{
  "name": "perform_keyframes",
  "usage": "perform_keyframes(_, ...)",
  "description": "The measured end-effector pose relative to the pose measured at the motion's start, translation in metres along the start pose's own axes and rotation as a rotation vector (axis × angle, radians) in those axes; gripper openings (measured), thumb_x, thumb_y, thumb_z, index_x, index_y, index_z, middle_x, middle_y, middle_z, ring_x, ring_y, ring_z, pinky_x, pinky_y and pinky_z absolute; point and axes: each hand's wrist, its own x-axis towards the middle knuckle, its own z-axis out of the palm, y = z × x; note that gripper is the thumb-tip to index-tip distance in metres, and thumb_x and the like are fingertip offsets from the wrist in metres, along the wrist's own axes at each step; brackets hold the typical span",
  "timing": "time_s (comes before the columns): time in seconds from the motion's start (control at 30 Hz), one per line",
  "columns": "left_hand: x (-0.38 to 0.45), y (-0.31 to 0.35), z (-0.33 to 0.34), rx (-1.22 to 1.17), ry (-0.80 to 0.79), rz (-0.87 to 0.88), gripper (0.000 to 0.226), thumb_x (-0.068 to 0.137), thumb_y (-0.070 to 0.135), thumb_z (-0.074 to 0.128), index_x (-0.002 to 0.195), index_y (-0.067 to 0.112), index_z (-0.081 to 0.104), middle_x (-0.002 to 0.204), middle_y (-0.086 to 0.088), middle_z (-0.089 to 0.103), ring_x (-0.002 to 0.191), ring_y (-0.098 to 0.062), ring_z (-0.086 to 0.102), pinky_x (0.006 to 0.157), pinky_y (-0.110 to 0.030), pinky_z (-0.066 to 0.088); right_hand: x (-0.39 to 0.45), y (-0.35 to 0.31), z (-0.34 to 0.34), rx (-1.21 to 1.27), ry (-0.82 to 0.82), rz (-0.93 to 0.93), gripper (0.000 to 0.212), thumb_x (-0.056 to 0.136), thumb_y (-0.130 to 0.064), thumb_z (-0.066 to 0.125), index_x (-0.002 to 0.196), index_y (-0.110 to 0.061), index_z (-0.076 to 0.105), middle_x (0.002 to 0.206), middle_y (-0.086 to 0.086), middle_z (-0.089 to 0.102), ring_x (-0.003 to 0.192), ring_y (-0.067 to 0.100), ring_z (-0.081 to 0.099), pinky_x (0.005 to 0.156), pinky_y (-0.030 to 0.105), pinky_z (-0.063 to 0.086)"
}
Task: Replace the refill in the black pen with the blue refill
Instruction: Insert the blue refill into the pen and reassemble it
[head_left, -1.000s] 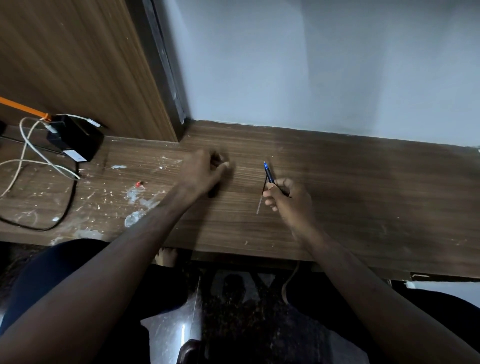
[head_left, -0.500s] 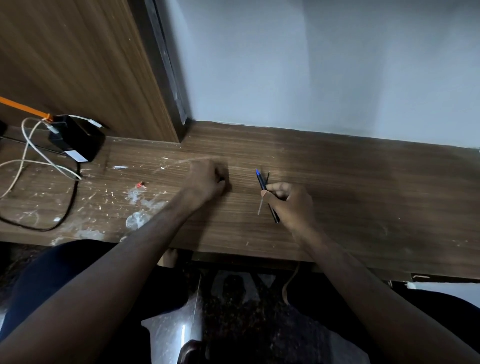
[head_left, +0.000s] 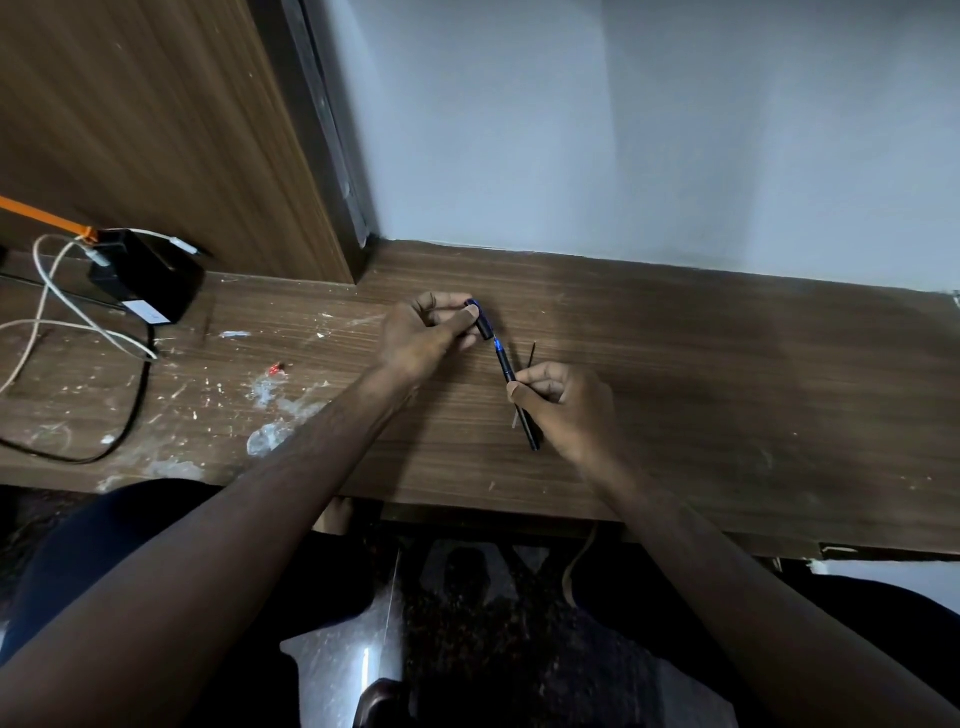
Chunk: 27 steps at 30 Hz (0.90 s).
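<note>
Black charger box (head_left: 148, 283) far left on the worktop (head_left: 727, 374). Left hand (head_left: 426, 332), grip pinching a black pen cap (head_left: 483, 322); right hand (head_left: 563, 402) pinching the black pen (head_left: 511, 379) (blue-tipped), above mid-worktop.

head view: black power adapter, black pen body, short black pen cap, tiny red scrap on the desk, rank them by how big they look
1. Black power adapter, boxy, clearly largest.
2. Black pen body, long and thin, in the right hand.
3. Short black pen cap, in the left hand.
4. Tiny red scrap.
</note>
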Motion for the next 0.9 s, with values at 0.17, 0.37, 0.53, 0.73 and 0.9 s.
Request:
perform_keyframes(0.17, 0.000, 0.002, 0.000, -0.053, 0.015, -0.020, 0.010, 0.093, 0.004, 0.079, 0.098, 0.009, 0.073, 0.076, -0.005, 0.081, 0.066, -0.009, 0.077, 0.063, -0.020, 0.063, 0.000, -0.001, 0.001, -0.008, 0.000, 0.000, 0.015, 0.091, -0.029, 0.082, 0.104, -0.020, 0.084, 0.084, -0.007, 0.083, 0.078, 0.012, 0.080, 0.078, 0.027, 0.059)
perform_keyframes(0.37, -0.003, -0.001, 0.003, 0.062, -0.016, 0.016, 0.013, 0.093, 0.008, 0.079, 0.102, 0.014, 0.073, 0.076, -0.003, 0.081, 0.070, -0.015, 0.075, 0.073, -0.027, 0.065, 0.000, -0.003, 0.000, -0.027, -0.002, -0.008, 0.016, 0.092, -0.029, 0.082, 0.105, -0.019, 0.083, 0.086, -0.004, 0.084, 0.078, 0.010, 0.079, 0.077, 0.022, 0.056)
perform_keyframes(0.53, -0.012, -0.009, 0.008, 0.293, -0.108, 0.173, 0.015, 0.092, 0.017, 0.082, 0.106, 0.019, 0.076, 0.075, 0.004, 0.081, 0.075, -0.011, 0.080, 0.073, -0.027, 0.066, 0.000, -0.003, -0.001, 0.016, 0.007, 0.025, 0.013, 0.094, -0.024, 0.080, 0.105, -0.016, 0.083, 0.082, -0.007, 0.082, 0.065, -0.003, 0.074, 0.055, 0.004, 0.048)
perform_keyframes(0.73, -0.018, -0.020, 0.017, 0.327, -0.055, 0.307, 0.018, 0.089, 0.023, 0.085, 0.100, 0.011, 0.079, 0.078, 0.003, 0.082, 0.071, -0.013, 0.080, 0.072, -0.035, 0.068, 0.000, 0.000, -0.001, 0.088, 0.004, 0.083, 0.015, 0.096, -0.022, 0.079, 0.109, -0.015, 0.081, 0.091, -0.003, 0.082, 0.075, 0.000, 0.074, 0.078, 0.027, 0.060)
perform_keyframes(0.9, -0.016, -0.024, 0.020, 0.244, -0.101, 0.276, 0.008, 0.091, 0.021, 0.084, 0.097, 0.018, 0.079, 0.076, 0.000, 0.080, 0.073, -0.018, 0.078, 0.078, -0.042, 0.068, 0.000, 0.002, -0.001, 0.073, 0.025, 0.057, 0.012, 0.095, -0.021, 0.079, 0.105, -0.014, 0.082, 0.084, -0.008, 0.079, 0.072, 0.000, 0.071, 0.076, 0.026, 0.057)
